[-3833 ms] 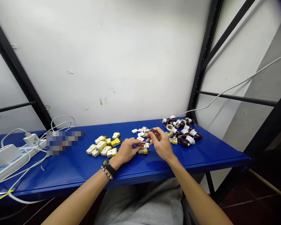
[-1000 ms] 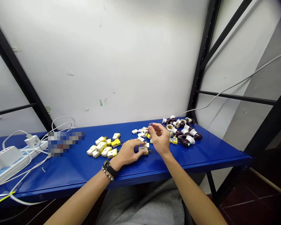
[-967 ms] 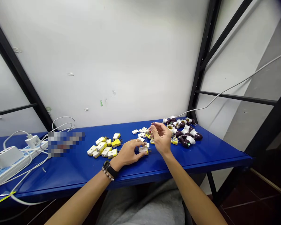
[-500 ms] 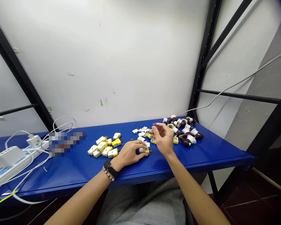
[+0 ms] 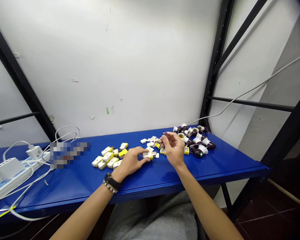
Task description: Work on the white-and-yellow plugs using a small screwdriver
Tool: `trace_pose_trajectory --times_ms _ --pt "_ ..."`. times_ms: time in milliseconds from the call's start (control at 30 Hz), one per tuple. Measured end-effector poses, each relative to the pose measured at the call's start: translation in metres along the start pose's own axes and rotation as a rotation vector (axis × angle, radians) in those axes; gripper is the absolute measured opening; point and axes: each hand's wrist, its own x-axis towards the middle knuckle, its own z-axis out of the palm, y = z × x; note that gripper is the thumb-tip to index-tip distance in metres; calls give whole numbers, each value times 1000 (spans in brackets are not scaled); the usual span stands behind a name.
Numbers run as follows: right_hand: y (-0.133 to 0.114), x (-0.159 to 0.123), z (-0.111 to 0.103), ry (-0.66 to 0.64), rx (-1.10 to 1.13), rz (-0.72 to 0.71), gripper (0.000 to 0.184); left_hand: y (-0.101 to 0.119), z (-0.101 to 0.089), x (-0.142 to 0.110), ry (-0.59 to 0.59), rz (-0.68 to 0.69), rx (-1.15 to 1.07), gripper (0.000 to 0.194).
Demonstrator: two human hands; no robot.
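Note:
My left hand (image 5: 133,160) grips a white and yellow plug (image 5: 147,155) between thumb and fingers, just above or on the blue table. My right hand (image 5: 174,148) is closed around a small screwdriver (image 5: 161,143), its dark shaft slanting down to the left, its tip beside the plug's prongs. Behind the hands lie several loose white plug covers (image 5: 150,141) and yellow plug halves (image 5: 162,151). Left of my left hand is a cluster of white and yellow plugs (image 5: 108,156), partly hidden by that hand.
Dark purple and white lamp holders (image 5: 197,140) are heaped at the back right of the blue table (image 5: 215,166). White power strips (image 5: 10,173) with tangled cables lie at the left, near a blurred-out patch (image 5: 70,155). Black rack posts (image 5: 212,76) frame both sides.
My left hand now holds the plug and has shifted it to the left and slightly away from me. The screwdriver has lifted off the plug, and my right hand stays near the same spot.

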Motion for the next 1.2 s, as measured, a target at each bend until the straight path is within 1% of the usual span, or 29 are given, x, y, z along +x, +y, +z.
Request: trace_pose_trajectory --times_ms 67,167,233,300,333,400,467,567,633,667,733,833,900,933,1033,1100,1200 --pt "-2 3 -3 32 8 -6 27 -3 -13 -1 36 -16 93 29" --pt "-4 8 -9 69 -27 -28 27 -14 -41 -3 112 -78 196 28" --pt "-6 14 -16 91 -86 -59 28 -27 -63 -6 114 -196 298 30" --pt "-7 21 -26 88 -181 -83 30 -41 -81 -11 71 -320 421 34" --pt "-8 24 -32 61 -249 -83 31 -47 -88 -14 28 -374 466 34" --pt "-10 30 -44 -54 -418 -67 32 -55 -97 -19 -42 -441 522 33" --pt "-12 35 -55 -180 -612 -20 30 -56 -100 -21 -65 -459 545 32" --pt "-14 39 -67 -376 -860 118 26 -45 -93 -16 -19 -396 546 32" --pt "-15 39 -73 -515 -991 214 29 -32 -80 -9 2 -308 521 31" --pt "-15 39 -76 -576 -1046 253 31 -23 -71 -6 -7 -258 506 31" --pt "-16 38 -80 -666 -1122 309 34 -4 -49 1 -80 -141 452 31" --pt "-19 35 -82 -723 -1140 332 34 23 -14 9 -250 40 422 34" --pt "-20 33 -83 -754 -1138 329 34 36 3 12 -311 102 437 36" --pt "-20 33 -82 -764 -1138 326 34 40 9 13 -326 116 441 35" --pt "-20 34 -81 -751 -1150 314 39 44 14 16 -334 114 428 28" --pt "-18 35 -81 -734 -1163 311 47 40 11 17 -328 95 393 24" --pt "-15 37 -83 -754 -1171 329 54 31 6 17 -326 44 322 27"
